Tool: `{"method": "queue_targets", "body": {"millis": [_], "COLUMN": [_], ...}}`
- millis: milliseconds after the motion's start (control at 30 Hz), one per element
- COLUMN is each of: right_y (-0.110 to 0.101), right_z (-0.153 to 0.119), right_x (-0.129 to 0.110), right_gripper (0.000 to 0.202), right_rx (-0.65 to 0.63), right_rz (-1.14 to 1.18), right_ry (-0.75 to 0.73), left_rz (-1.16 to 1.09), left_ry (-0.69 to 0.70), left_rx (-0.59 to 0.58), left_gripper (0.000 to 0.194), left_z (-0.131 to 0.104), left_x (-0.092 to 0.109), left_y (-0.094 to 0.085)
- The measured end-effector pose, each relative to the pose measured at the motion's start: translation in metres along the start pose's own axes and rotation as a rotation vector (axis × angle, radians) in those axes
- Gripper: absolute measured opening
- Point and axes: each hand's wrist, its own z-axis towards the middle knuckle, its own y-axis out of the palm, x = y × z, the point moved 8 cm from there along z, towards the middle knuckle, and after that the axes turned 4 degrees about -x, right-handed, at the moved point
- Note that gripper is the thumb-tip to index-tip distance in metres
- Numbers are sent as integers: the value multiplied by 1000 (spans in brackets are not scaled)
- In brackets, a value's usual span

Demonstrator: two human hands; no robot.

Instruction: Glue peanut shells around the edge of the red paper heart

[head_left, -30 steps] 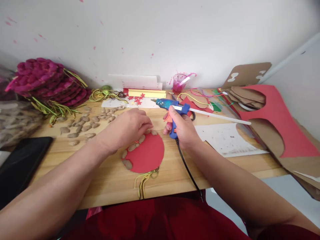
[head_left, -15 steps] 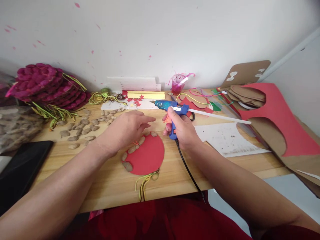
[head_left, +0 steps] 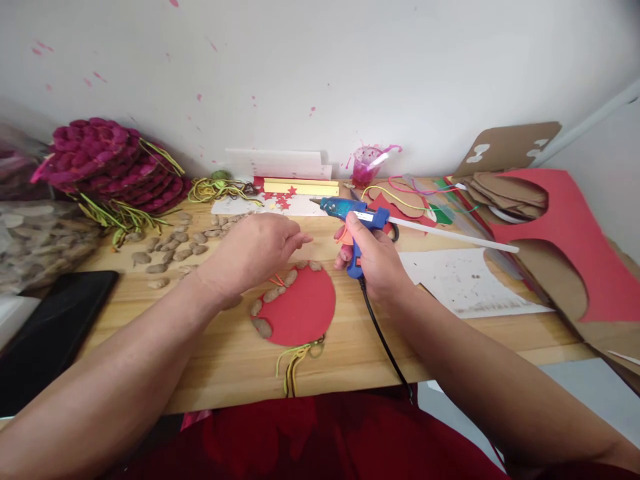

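My right hand (head_left: 380, 257) is wrapped round a blue hot glue gun (head_left: 345, 210), its nozzle pointing left and a long white glue stick (head_left: 450, 233) jutting from the back. Below it on the table lies a round red card disc (head_left: 303, 310), with several peanuts (head_left: 273, 293) set along its left and upper edge. Yellow and dark cords (head_left: 295, 367) hang from the disc's near edge. Above the disc's upper left, my left hand (head_left: 260, 250) is held with its fingers bunched together. Whatever they may hold is hidden by the hand.
Loose peanuts (head_left: 175, 247) lie at left, near a bag of peanuts (head_left: 45, 247) and a black phone-like slab (head_left: 65, 333). Stacked magenta pieces (head_left: 110, 160) stand behind. Red stars (head_left: 285, 197), a cup of pink liquid (head_left: 365, 167) and cut card (head_left: 595, 247) line the back and right.
The fingers of my left hand have drawn together from a more spread pose. My right hand still holds the glue gun. The view has shifted slightly.
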Motion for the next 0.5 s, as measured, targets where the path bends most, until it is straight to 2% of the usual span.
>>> {"method": "queue_targets", "body": {"millis": [200, 400, 500], "right_y": [-2, 0, 1], "right_z": [0, 0, -1], "right_x": [-1, -2, -6], "right_gripper": [49, 47, 48], "right_rx": [21, 13, 14], "right_rz": [-17, -14, -28], "right_ry": [-1, -6, -30], "left_rz": [-23, 15, 23], "left_ry": [51, 121, 111], "left_rx": [-34, 34, -11], "left_gripper": [36, 52, 44], "left_z": [0, -2, -1], "left_x": [3, 2, 5], "left_y": [7, 4, 7]}}
